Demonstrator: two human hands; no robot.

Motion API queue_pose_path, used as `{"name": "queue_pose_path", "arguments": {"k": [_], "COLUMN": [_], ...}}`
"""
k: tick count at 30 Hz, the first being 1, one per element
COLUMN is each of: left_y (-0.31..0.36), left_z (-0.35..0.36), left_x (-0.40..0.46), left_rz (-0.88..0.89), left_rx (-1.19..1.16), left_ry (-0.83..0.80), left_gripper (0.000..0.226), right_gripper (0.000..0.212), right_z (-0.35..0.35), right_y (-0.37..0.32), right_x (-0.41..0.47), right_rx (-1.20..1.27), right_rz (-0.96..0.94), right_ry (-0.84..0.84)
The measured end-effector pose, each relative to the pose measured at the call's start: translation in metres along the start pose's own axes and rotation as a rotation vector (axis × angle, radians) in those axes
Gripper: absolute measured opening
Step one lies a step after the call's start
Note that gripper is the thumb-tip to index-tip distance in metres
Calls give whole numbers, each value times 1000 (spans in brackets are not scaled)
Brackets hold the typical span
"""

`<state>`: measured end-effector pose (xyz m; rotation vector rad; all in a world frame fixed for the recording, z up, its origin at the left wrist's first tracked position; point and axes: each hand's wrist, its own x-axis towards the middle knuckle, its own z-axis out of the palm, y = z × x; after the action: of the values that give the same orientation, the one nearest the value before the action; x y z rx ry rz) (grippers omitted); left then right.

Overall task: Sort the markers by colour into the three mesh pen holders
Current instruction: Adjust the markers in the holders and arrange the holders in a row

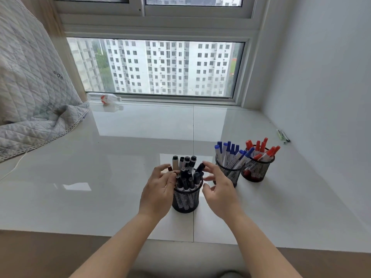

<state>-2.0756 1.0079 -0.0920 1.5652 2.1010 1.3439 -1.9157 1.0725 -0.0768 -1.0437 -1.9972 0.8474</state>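
Note:
Three black mesh pen holders stand on the white sill. The nearest holder (185, 201) is packed with black markers (186, 175). Behind it to the right, a second holder (228, 172) carries blue-capped markers (230, 151), and a third holder (256, 169) carries red-capped markers (261, 149). My left hand (158, 187) sits at the left side of the black markers, fingers relaxed and touching them. My right hand (217, 187) hovers at their right side, fingers spread, one fingertip near a tilted black marker (199, 167). Neither hand grips anything.
A quilted grey blanket (30, 97) covers the sill's left end. A plastic bottle (104, 98) lies by the window (156, 67). A green pen (282, 135) lies near the right wall. The sill's front edge (120, 235) runs below the holders.

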Motion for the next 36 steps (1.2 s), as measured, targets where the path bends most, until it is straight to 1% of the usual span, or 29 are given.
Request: {"name": "queue_pose_path", "arguments": {"k": [2, 3, 4, 6, 7, 9, 11, 12, 13, 17, 19, 20, 24, 26, 29, 34, 36], "left_y": [-4, -5, -7, -7, -7, -6, -2, 0, 1, -1, -3, -3, -7, -8, -5, 1, 3], "left_z": [3, 6, 10, 18, 23, 33, 41, 44, 47, 46, 41, 39, 32, 31, 29, 28, 27], "left_x": [-10, -15, -18, -22, -24, -24, -21, -18, -16, -10, -11, -13, -23, -28, -33, -35, -36], "left_rz": [-4, -20, -47, -89, -101, -130, -186, -219, -247, -284, -263, -254, -235, -194, -172, -148, -129], "left_rx": [-182, -274, -336, -317, -279, -247, -266, -277, -281, -257, -256, -261, -242, -236, -213, -198, -188], "left_ry": [-32, -37, -44, -65, -72, -52, -8, 12, 26, 49, 39, 34, 37, 41, 48, 41, 32], "left_gripper": [26, 35, 50, 82, 94, 108, 117, 118, 115, 84, 75, 73, 80, 84, 88, 90, 90], "right_gripper": [55, 54, 53, 51, 50, 47, 44, 41, 37, 23, 19, 19, 24, 28, 32, 16, 14], "right_z": [-1, -1, -1, -2, -2, -4, -6, -8, -10, -20, -26, -27, -27, -22, -15, -5, -3], "right_y": [1, 1, 1, 1, 0, -1, -2, -3, -5, -17, -27, -32, -49, -53, -54, -60, -62], "right_x": [-1, -2, -2, -2, -2, -1, 1, 2, 4, 20, 33, 39, 56, 55, 49, 42, 41], "right_rx": [-1, -4, -6, 4, 12, 14, 12, 12, 10, -12, -41, -67, -226, -313, -381, -370, -384], "right_rz": [-4, -12, -19, -27, -27, -31, -35, -36, -36, -48, -88, -99, -76, -72, -84, -71, -78], "right_ry": [-4, -2, 0, -2, -3, -5, -10, -12, -12, 61, 62, 10, -361, -439, -421, -300, -272]}}
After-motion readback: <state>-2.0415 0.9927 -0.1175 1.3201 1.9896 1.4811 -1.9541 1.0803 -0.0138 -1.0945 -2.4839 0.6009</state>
